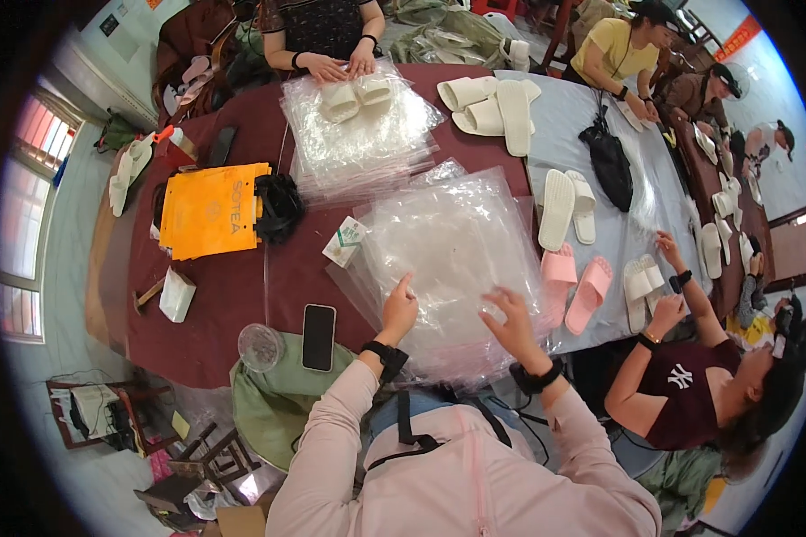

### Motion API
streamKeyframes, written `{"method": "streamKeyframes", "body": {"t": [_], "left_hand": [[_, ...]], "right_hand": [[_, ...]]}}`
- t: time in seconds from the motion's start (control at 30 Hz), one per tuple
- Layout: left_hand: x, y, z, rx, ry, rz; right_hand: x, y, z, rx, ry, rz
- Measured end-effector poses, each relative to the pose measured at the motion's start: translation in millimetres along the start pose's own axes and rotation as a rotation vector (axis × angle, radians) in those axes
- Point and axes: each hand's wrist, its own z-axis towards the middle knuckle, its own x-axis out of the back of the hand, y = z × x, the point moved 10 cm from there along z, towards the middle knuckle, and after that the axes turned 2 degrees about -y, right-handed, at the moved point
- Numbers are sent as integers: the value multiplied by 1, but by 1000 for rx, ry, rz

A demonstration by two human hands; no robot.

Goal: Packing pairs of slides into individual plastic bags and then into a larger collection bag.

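In front of me lies a thick stack of clear plastic bags [439, 233] on the dark red tablecloth. Above the stack's near left part is my left hand [401, 310], its index finger stretched out and nothing seen in it. My right hand [514, 328] is over the near right part of the same stack, fingers apart and holding nothing. I cannot tell whether either hand touches the top bag. A small white and green packet [345, 242] lies at the stack's left edge. Pink slippers [589, 284] stand just right of the stack.
Across the table, a person's hands [342, 66] are at white slippers on another bag stack [358, 148]. An orange bag [213, 210], phone [319, 337] and plastic cup [261, 347] lie left. White slippers [557, 210] stand right, where a co-worker [681, 385] sits close by.
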Motion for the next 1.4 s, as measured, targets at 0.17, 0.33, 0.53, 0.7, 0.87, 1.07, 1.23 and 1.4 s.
{"method": "streamKeyframes", "body": {"t": [0.17, 0.33, 0.53, 0.7, 0.87, 1.07, 1.23, 1.4], "left_hand": [[74, 55, 0, -364, 543, 409], [149, -7, 55, -51, 634, 553], [142, -20, 107, 172, 218, 463], [131, -25, 119, 76, 116, 387], [138, -37, 104, -203, 174, 412], [146, -29, 83, -63, 224, 496], [141, -40, 73, 13, 21, 545], [139, -49, 51, 6, -58, 625]], "right_hand": [[-35, 40, 12, -95, -181, -539], [-53, 42, 12, -138, -268, -533], [-18, 67, 29, -176, 79, -436], [12, 142, 27, -543, 205, -264], [-14, 198, 26, -626, 113, 66], [-20, 193, 35, -677, -48, 175], [-44, 200, 43, -641, -173, 232], [-51, 195, 43, -693, -166, 239]]}}
